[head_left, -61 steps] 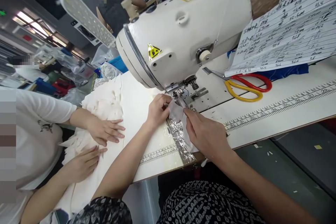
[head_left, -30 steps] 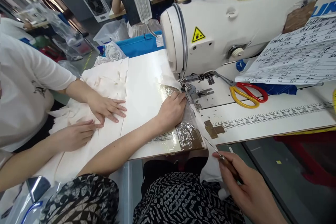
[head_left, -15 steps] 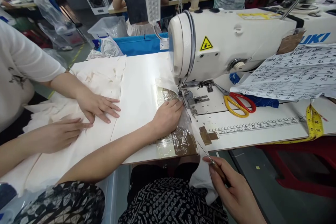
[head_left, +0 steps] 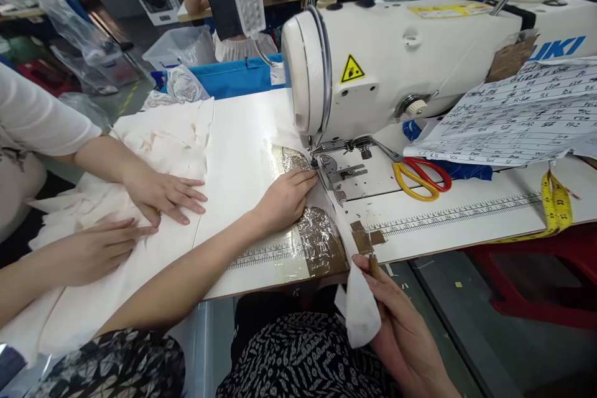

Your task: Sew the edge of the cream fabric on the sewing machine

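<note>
My left hand (head_left: 284,200) lies beside the needle area of a white sewing machine (head_left: 373,68), its fingers pressed together on the edge of a white fabric strip (head_left: 342,217). That strip runs from the presser foot (head_left: 313,158) over the table's front edge and hangs down in a fold. Below the edge, my right hand (head_left: 396,317) is closed round the wooden handle of an awl (head_left: 374,266), whose thin metal tip points up. Thumb and fingertips of this hand also touch the hanging fabric. What lies under my left fingers is hidden.
At left a co-worker's hands (head_left: 163,196) rest on stacked white fabric pieces (head_left: 163,130). Red-and-yellow-handled scissors (head_left: 422,177), a written paper sheet (head_left: 517,115) and a yellow tape measure (head_left: 555,202) are at right. A red stool (head_left: 527,298) stands below.
My right hand has turned the awl from slanting up-left to nearly upright and has taken hold of the strip. The view has shifted slightly; my left hand stays by the presser foot.
</note>
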`<control>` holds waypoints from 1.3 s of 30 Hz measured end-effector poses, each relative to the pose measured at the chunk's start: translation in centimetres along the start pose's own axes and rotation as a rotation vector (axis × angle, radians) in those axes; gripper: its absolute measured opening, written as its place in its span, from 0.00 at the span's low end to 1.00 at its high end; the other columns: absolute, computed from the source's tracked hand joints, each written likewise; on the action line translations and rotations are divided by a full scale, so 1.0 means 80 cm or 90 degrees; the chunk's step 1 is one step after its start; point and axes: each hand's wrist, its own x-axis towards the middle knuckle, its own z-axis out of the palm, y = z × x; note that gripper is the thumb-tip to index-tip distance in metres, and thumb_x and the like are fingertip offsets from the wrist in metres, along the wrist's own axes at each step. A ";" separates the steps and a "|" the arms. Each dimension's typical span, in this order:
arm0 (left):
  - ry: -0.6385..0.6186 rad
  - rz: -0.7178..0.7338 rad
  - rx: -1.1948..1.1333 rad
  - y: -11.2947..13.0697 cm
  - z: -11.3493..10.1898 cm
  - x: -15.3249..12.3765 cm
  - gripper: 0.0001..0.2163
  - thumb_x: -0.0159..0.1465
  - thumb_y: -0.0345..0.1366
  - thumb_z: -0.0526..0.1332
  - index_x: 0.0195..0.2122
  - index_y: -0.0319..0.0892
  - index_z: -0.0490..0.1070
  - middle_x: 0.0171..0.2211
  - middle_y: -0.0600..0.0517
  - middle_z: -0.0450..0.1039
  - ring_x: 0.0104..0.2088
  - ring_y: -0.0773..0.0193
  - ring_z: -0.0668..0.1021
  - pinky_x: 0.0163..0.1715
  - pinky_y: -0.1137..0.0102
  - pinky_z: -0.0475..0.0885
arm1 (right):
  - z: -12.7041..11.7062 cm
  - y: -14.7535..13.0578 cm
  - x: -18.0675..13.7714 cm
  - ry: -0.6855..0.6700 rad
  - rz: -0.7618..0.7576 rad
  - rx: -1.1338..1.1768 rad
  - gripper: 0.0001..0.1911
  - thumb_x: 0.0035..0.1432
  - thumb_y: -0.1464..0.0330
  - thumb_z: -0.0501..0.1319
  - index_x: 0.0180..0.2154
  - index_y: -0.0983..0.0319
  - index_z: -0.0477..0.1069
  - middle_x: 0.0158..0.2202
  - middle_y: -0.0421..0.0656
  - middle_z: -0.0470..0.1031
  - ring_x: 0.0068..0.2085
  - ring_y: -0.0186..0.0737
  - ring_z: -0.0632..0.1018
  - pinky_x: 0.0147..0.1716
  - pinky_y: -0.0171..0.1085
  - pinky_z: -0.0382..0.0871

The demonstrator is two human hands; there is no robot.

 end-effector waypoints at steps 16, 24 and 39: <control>0.045 -0.021 0.089 0.010 -0.004 0.010 0.15 0.67 0.29 0.49 0.50 0.31 0.70 0.48 0.39 0.69 0.51 0.52 0.70 0.50 0.56 0.73 | 0.008 -0.030 0.015 -0.055 -0.439 -0.749 0.15 0.69 0.63 0.50 0.48 0.63 0.70 0.40 0.47 0.78 0.34 0.41 0.78 0.32 0.32 0.72; 0.040 0.033 0.036 0.004 -0.003 0.005 0.16 0.65 0.25 0.49 0.49 0.35 0.71 0.50 0.43 0.70 0.50 0.56 0.71 0.50 0.58 0.72 | 0.015 -0.034 0.023 -0.063 -0.514 -0.803 0.13 0.69 0.67 0.50 0.48 0.63 0.69 0.42 0.46 0.77 0.40 0.39 0.79 0.33 0.30 0.70; 0.053 0.030 0.026 0.002 -0.002 0.006 0.15 0.66 0.26 0.50 0.48 0.36 0.73 0.48 0.43 0.71 0.49 0.55 0.72 0.48 0.59 0.72 | 0.039 -0.038 0.058 0.008 -0.669 -0.959 0.12 0.65 0.70 0.48 0.45 0.63 0.67 0.37 0.46 0.78 0.34 0.46 0.79 0.26 0.37 0.66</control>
